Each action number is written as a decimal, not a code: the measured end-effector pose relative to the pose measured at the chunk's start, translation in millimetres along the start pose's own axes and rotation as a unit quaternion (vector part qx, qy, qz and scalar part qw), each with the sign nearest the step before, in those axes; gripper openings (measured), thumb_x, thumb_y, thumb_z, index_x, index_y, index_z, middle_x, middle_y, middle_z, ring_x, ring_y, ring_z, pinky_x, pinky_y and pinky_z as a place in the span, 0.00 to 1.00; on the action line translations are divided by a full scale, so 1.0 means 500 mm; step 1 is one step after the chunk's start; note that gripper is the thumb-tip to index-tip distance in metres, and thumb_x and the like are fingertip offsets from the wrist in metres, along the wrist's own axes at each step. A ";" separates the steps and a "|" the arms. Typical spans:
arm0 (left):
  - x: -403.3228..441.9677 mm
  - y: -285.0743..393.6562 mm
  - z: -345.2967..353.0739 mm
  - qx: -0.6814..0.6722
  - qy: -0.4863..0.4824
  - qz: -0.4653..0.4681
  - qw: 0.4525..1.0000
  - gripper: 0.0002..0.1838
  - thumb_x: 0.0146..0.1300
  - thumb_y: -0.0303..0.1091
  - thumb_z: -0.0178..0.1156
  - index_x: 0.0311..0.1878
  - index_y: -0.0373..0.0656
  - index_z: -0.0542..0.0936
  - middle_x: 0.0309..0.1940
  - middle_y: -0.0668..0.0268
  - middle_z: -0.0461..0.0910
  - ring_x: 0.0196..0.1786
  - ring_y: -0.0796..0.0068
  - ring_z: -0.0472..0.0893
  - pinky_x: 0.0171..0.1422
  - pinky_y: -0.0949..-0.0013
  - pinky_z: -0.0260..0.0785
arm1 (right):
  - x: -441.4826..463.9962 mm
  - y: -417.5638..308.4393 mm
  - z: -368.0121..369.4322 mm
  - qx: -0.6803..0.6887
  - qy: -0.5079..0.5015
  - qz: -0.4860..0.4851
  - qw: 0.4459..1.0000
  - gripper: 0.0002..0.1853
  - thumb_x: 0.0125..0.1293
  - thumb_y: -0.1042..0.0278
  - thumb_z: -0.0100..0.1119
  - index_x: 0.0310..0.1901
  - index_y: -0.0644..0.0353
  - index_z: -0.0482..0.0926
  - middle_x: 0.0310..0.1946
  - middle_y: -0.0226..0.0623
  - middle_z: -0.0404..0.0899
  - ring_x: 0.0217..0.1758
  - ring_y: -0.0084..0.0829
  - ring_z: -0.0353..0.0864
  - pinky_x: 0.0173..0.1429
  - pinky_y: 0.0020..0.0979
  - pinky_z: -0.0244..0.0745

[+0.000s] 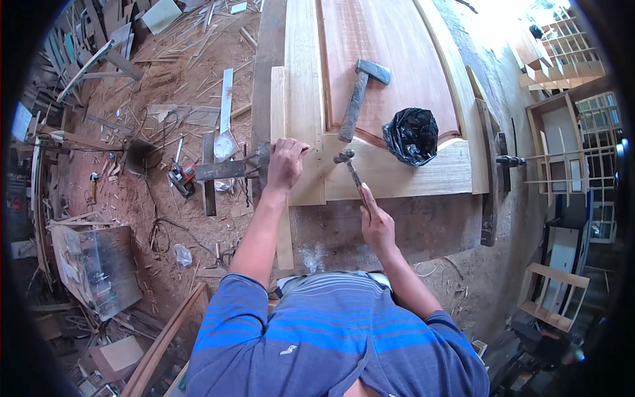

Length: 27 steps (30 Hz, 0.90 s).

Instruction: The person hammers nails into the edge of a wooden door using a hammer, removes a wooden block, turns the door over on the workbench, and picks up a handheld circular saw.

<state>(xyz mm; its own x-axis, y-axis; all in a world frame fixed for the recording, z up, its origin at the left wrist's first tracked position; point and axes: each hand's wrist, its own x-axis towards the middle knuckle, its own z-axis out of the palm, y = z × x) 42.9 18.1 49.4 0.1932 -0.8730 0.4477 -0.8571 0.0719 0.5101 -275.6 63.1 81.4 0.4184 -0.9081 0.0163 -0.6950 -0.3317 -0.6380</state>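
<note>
In my right hand is a small hammer, gripped by its handle, its head over the bottom rail of a wooden door panel. My left hand is closed at the panel's left edge, thumb and fingertips pinched together. Whatever they pinch is too small to make out. A larger hammer with a thick worn handle lies on the panel, its head away from me. To its right sits a black plastic bag, its mouth open upward.
Clamp ends stick out on the panel's left, and another clamp grips its right side. A red power tool, cords and wood scraps litter the dirt floor. A wooden box stands lower left; wooden frames stand right.
</note>
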 end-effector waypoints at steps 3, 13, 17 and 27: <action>0.008 -0.009 0.003 0.029 -0.025 -0.015 0.999 0.04 0.68 0.34 0.73 0.44 0.50 0.91 0.42 0.66 0.88 0.51 0.58 0.83 0.64 0.56 0.69 | -0.009 0.005 -0.004 0.021 0.016 0.007 1.000 0.38 0.78 0.74 0.62 0.87 0.41 0.66 0.65 0.45 0.87 0.51 0.56 0.92 0.55 0.48 0.87; 0.042 -0.033 0.029 -0.053 -0.022 -0.046 0.997 0.02 0.63 0.36 0.78 0.39 0.53 0.95 0.38 0.68 0.90 0.51 0.62 0.86 0.68 0.57 0.67 | 0.061 -0.033 -0.009 0.034 0.064 -0.037 0.997 0.36 0.76 0.73 0.66 0.83 0.39 0.73 0.52 0.50 0.91 0.45 0.52 0.93 0.48 0.48 0.88; 0.048 -0.039 0.036 -0.048 -0.017 -0.043 0.998 0.02 0.64 0.36 0.78 0.38 0.53 0.95 0.38 0.68 0.90 0.50 0.63 0.86 0.69 0.58 0.66 | 0.120 -0.071 -0.026 0.038 0.116 -0.115 0.986 0.36 0.75 0.75 0.67 0.83 0.43 0.74 0.45 0.50 0.91 0.41 0.49 0.93 0.44 0.47 0.88; 0.048 -0.037 0.030 -0.041 -0.029 -0.037 0.998 0.04 0.62 0.34 0.77 0.40 0.52 0.96 0.38 0.63 0.89 0.51 0.60 0.86 0.69 0.57 0.67 | 0.147 -0.056 -0.016 -0.136 -0.051 -0.029 0.989 0.35 0.77 0.76 0.64 0.83 0.44 0.74 0.41 0.51 0.90 0.40 0.50 0.93 0.47 0.45 0.87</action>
<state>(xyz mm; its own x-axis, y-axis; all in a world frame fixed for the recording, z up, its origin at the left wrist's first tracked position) 56.1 -11.6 39.8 0.2253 -0.9034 0.3650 -0.7991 0.0430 0.5997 -230.1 3.8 106.7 0.5083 -0.8603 -0.0395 -0.7943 -0.4506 -0.4075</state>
